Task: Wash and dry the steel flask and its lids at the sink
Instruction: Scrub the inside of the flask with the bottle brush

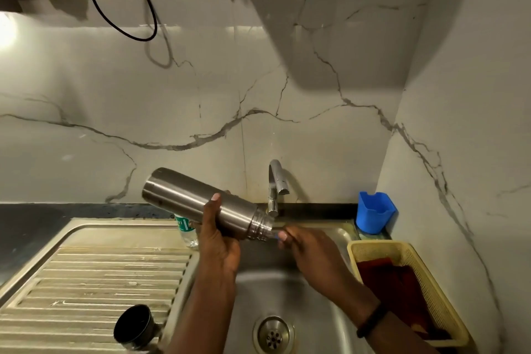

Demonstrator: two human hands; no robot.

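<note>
The left hand [218, 241] is clamped round the flask [201, 202], tilted mouth-down at four o'clock over the sink [287, 290]; the right hand [304, 244] pinches something thin at its mouth, likely scrubbing inside. A lid [133, 326] waits at seven o'clock; rinsing under the tap [275, 184] should follow
</note>
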